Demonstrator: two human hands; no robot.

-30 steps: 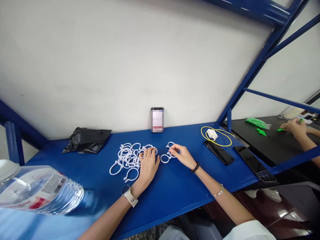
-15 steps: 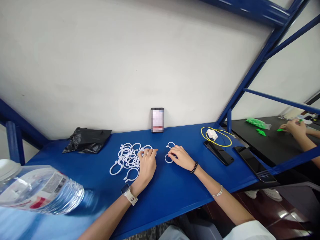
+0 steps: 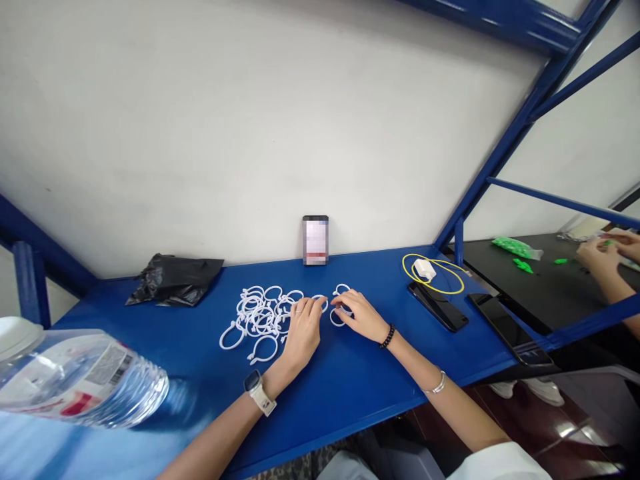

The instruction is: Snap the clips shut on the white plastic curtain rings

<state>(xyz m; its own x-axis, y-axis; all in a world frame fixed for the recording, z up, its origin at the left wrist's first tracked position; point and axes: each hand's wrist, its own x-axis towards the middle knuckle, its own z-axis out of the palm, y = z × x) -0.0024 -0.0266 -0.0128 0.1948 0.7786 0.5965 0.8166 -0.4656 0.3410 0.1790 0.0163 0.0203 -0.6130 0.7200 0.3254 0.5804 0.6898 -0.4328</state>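
A heap of white plastic rings lies on the blue tabletop. My left hand, with a smartwatch on the wrist, sits at the heap's right edge, and its fingertips pinch a single white ring drawn out of the heap. My right hand, wearing a bead bracelet, faces it a few centimetres away, fingers curled onto a small group of separate rings. One more ring lies just beyond those fingers.
A phone leans on the wall behind the rings. At back left is a black plastic bag, at near left a lying water bottle. To the right: charger with yellow cable, two phones. Another person's hands handle green pieces.
My left hand has slid right from the heap toward my right hand, bringing a ring with it. My right hand has pulled slightly inward onto its rings. The other person's hands shifted right.
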